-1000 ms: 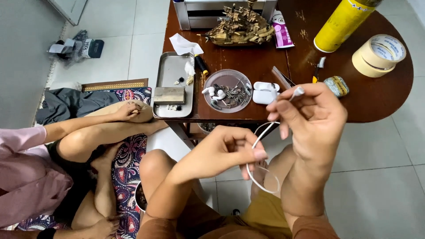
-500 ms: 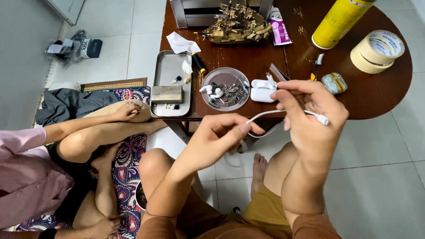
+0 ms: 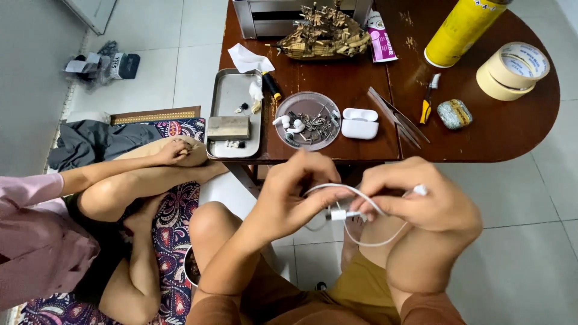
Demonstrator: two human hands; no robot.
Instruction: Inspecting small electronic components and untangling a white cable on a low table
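White cable mid-coil, not tied off

Wooden table (image 3: 481,135) ahead carries tape rolls (image 3: 513,69), a round dish of small parts (image 3: 308,120) and an earbud case (image 3: 359,123). Both hands meet below its edge: left hand (image 3: 289,201) and right hand (image 3: 430,201) each pinch the white cable (image 3: 361,198). Loops partly gathered, some slack hanging; looks roughly half done.

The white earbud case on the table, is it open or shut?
Shut. The white earbud case lies flat beside the round dish, its lid down with only a thin seam showing; two loose earbuds rest in the dish.
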